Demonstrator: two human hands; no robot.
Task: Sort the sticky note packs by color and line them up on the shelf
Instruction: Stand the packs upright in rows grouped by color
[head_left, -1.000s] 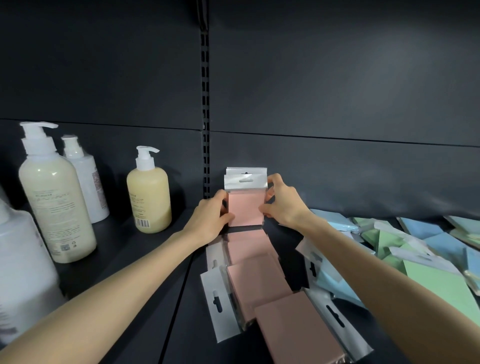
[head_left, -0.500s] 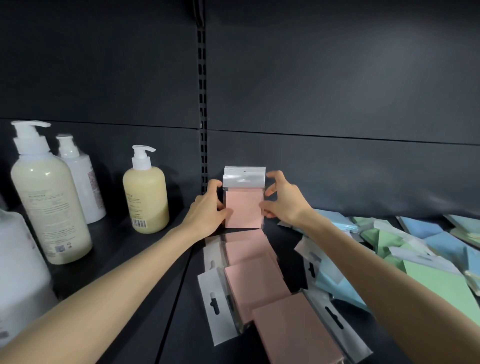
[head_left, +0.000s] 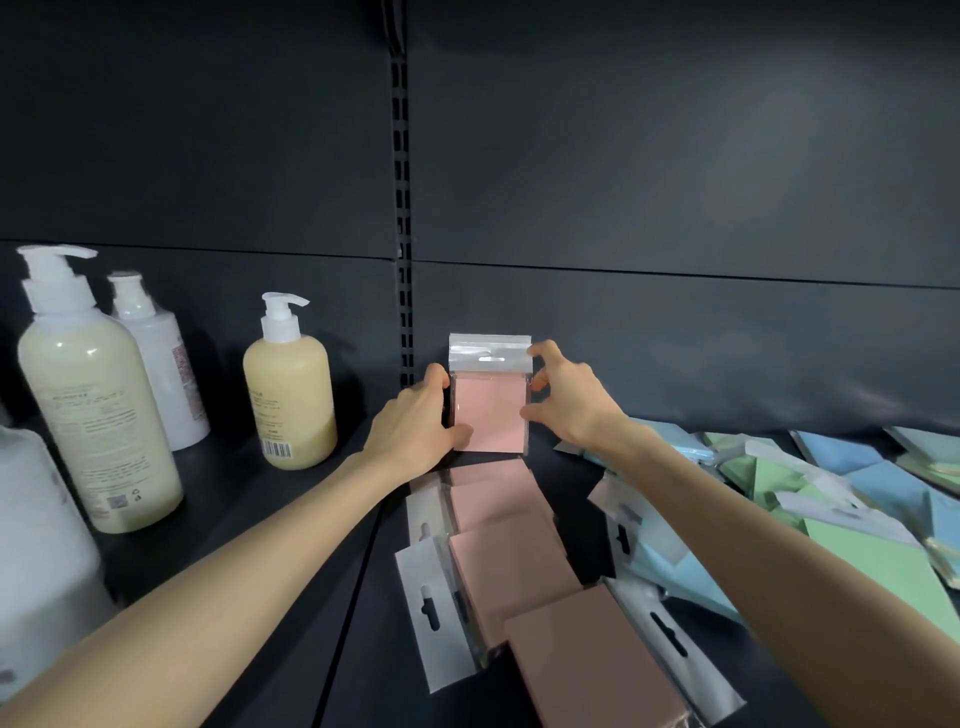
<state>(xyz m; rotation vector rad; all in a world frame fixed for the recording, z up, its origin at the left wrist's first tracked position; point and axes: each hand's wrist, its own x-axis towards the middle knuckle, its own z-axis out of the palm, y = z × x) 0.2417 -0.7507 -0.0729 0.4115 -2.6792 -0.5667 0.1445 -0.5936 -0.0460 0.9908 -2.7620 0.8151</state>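
On the shelf (head_left: 270, 525), left hand (head_left: 415, 422) and right hand (head_left: 569, 408) grip one upright pink pack (head_left: 491, 410); flat pink packs (head_left: 511, 564) beneath them and the blue-green pile (head_left: 862, 493) to their right are not yet lined up.

Left hand (head_left: 415, 421): I lose its fingertips behind the upright pink pack (head_left: 491, 410), and can't tell if that pack touches the back wall. Nearest pink pack (head_left: 587, 670) is cut by the bottom edge, big white bottle (head_left: 36, 545) by the left edge. Right forearm (head_left: 779, 545) covers part of the blue packs (head_left: 670, 577). Label print on the cream pump bottle (head_left: 98, 415) is too small to read. Far-right packs (head_left: 924, 457) run off frame, smeared.
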